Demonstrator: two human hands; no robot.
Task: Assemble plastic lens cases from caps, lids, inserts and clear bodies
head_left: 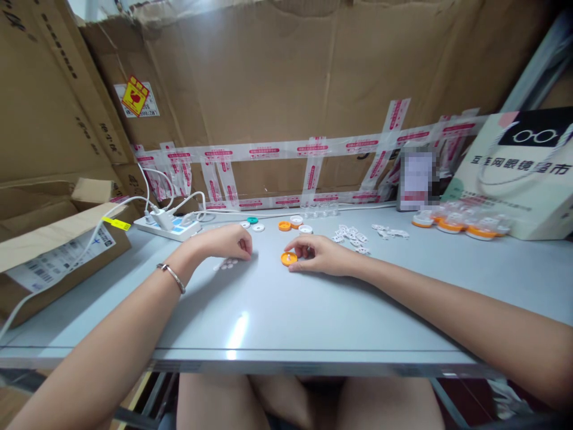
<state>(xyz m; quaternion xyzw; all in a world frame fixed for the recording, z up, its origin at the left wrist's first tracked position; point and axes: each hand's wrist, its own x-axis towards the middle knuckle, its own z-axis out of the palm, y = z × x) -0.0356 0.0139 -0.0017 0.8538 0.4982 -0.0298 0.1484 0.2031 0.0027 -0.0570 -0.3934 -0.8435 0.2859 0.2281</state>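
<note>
A: Orange cap [289,258], where does it sit?

B: On the grey table [313,310], about the middle, a little to the far side. The right hand [319,254] lies flat beside it, thumb and forefinger pinched lightly on the cap's right edge.

A: And the other hand?

B: The left hand [228,240] rests on the table to the left of the cap, apart from it. Its fingers are curled in, nearly a loose fist; whether they hold anything I cannot tell. A bracelet [171,276] sits on that wrist. Just near of the hand lies a small clump of white bits [226,263].

A: What lies further off?

B: Beyond the hands, a few loose caps: a teal one [252,220], white ones [258,227] and another orange one [284,226]. To the right of those, scattered white pieces [351,236]. Far right, a row of orange-and-white assembled caps [456,224] in front of a paper bag [514,173].

A: And on the left?

B: A white power strip [168,227] with plugs and cables at the far left, and an open cardboard box [49,251] at the left edge of the table. Taped cardboard [277,89] stands as a wall behind everything.
</note>
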